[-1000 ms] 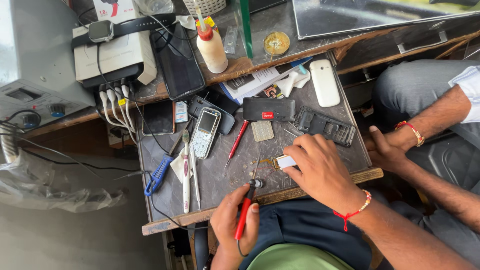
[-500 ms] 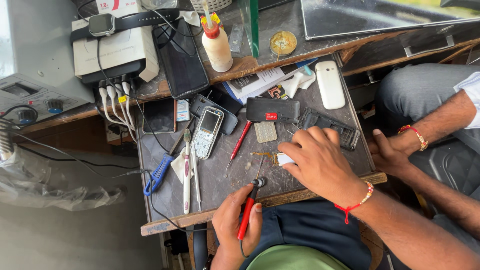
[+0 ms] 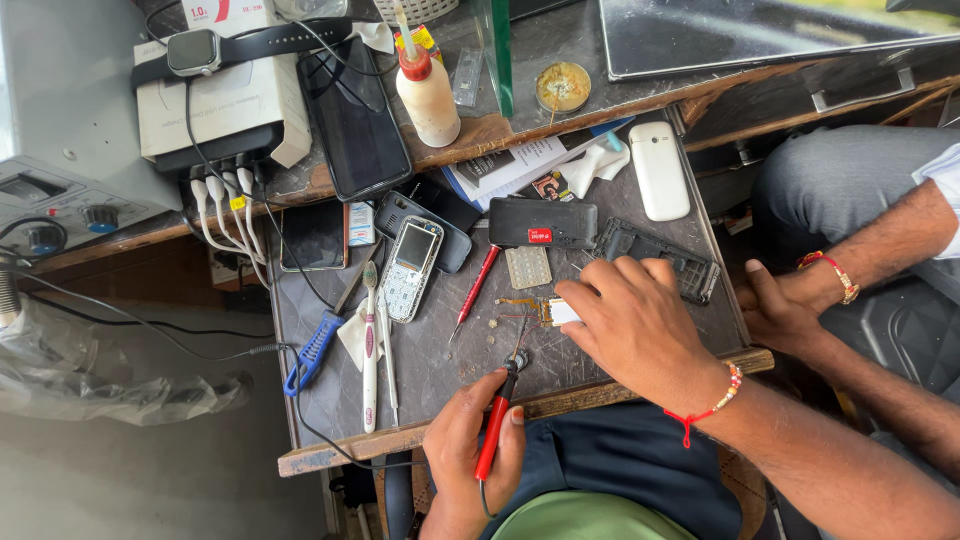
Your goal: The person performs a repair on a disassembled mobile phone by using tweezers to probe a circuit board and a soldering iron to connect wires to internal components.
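on a cluttered repair bench, the left hand grips a red soldering iron while right-hand fingers pin a small circuit part, near enough that a slip could burn them.

Phone repair workshop: opened handsets, soldering iron, cluttered bench.

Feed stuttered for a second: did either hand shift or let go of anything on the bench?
Hardly anything changed. The left hand still grips the red-handled soldering iron, tip on the grey worktop. The right hand still pins the small white part. Nothing was released; the other tools lie as before.
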